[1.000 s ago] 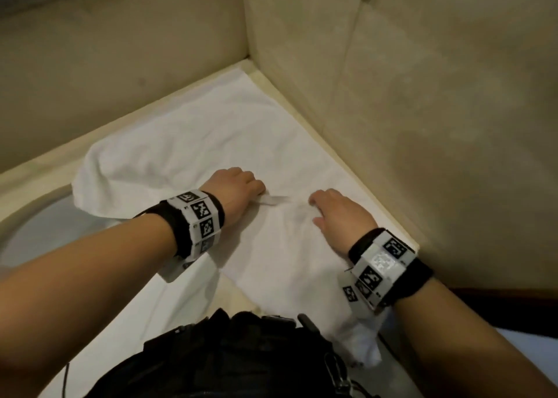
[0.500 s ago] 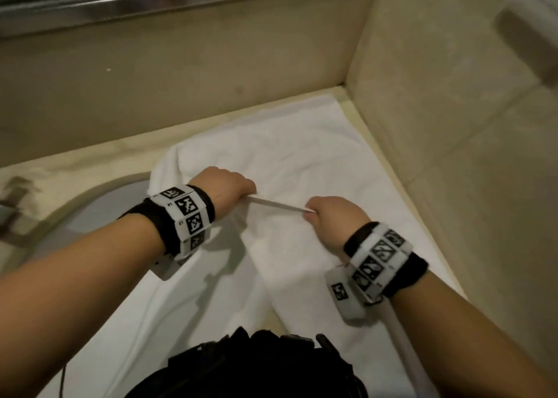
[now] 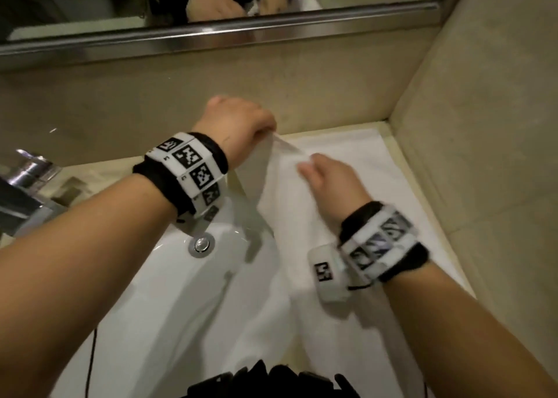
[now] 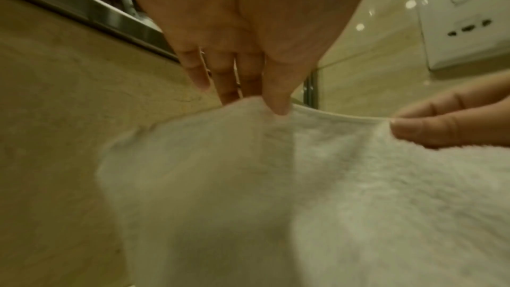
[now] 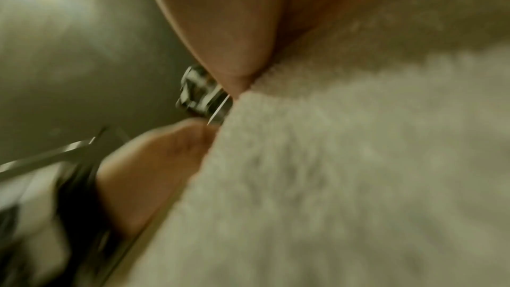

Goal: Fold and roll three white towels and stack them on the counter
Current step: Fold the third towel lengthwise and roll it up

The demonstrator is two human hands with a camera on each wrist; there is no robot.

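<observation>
A white towel (image 3: 290,216) is lifted by one edge above the beige counter (image 3: 389,147) in the corner; its far part still lies flat on the counter. My left hand (image 3: 265,132) pinches the raised hem at its left end, thumb against fingers, as the left wrist view shows at the towel (image 4: 303,182) under my left hand (image 4: 276,108). My right hand (image 3: 308,168) pinches the same hem a short way to the right. In the blurred right wrist view my right hand (image 5: 237,93) nips the fluffy towel (image 5: 345,171). The towel's lower part hangs toward me.
A white sink basin (image 3: 169,277) with a chrome drain (image 3: 200,243) lies below my left arm, and a chrome tap (image 3: 27,171) stands at the left. A mirror with a steel frame (image 3: 211,35) runs along the back wall. A tiled wall (image 3: 483,156) closes the right side.
Both hands have lifted the towel's hem off the counter and carried it up and toward the back wall. The view has tilted up, so mirror and tap now show.
</observation>
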